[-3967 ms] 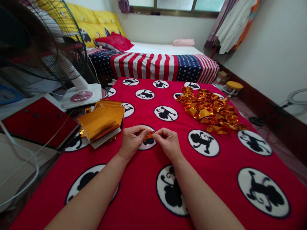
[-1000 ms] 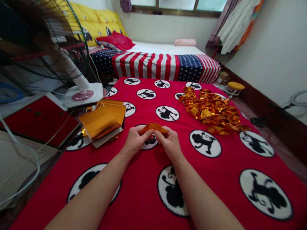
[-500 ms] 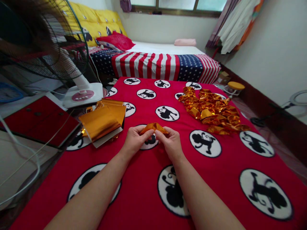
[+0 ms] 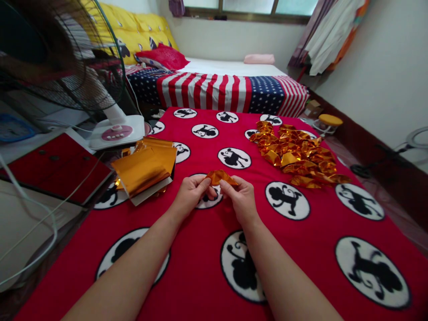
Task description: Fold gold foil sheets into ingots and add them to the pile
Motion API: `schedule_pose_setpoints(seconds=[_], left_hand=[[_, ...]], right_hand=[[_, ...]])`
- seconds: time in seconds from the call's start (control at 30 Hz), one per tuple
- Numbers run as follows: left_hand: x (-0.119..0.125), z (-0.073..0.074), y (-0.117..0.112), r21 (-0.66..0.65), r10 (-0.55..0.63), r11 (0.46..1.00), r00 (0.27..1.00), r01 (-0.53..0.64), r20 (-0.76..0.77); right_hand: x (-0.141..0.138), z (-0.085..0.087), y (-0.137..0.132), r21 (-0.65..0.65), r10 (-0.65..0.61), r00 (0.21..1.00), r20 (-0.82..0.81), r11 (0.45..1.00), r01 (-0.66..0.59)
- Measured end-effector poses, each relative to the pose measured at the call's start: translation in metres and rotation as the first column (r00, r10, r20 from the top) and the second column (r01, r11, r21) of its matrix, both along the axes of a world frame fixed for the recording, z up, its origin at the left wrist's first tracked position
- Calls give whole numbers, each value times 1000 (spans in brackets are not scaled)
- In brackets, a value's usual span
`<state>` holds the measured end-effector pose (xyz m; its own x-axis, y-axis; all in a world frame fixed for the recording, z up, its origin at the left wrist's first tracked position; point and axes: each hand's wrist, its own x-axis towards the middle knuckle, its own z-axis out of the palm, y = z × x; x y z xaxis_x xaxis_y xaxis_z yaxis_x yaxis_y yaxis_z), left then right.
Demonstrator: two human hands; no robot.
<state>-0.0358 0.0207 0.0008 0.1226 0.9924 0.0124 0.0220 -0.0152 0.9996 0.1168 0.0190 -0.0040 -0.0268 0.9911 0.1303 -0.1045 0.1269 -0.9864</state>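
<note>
A small folded piece of gold foil paper [image 4: 219, 177] is held up between both hands over the red cloth [image 4: 197, 240]. My left hand [image 4: 192, 191] pinches its left end with thumb and fingers. At the other end, my right hand [image 4: 240, 194] grips it, thumb on top. The fingers partly cover both ends of the paper. To the left lies a stack of flat gold foil sheets [image 4: 142, 167]. Many folded gold foil pieces [image 4: 297, 154] form a heap on the right.
A standing fan [image 4: 117, 129] is at the left, by a dark red panel [image 4: 55, 160] and a white cable [image 4: 36, 200]. Beyond the cloth is a bed with a flag-patterned cover [image 4: 207, 91]. A yellow-topped stool [image 4: 330, 120] stands at the far right.
My hands have moved slightly apart and a little right. The thumbs have separated along the folded foil paper, showing more of its middle. The stack and the heap look unchanged.
</note>
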Motion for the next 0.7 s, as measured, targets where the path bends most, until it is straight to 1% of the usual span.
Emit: schedule_pose_setpoints(seconds=[0.1,0.27,0.47,0.6,0.7], left_hand=[[0,1,-1,1,-9,1000,1000,9,-17],[1,2,-2,-4,-11,1000,1000,11,14],[0,4,-2,-7,7,1000,1000,-7,24],[0,4,-2,0,-2,1000,1000,2,13],[0,4,-3,5,-14,1000,1000,14,7]], right_hand=[[0,-2,1,-6,-3,1000,0,1000,3],[1,-6,2,8,1,1000,31,1000,-1],[2,-3,1,42,38,998,48,998,-40],[4,-1,1,17,21,998,65,1000,-22],[5,-2,1,-16,23,999,41,1000,-22]])
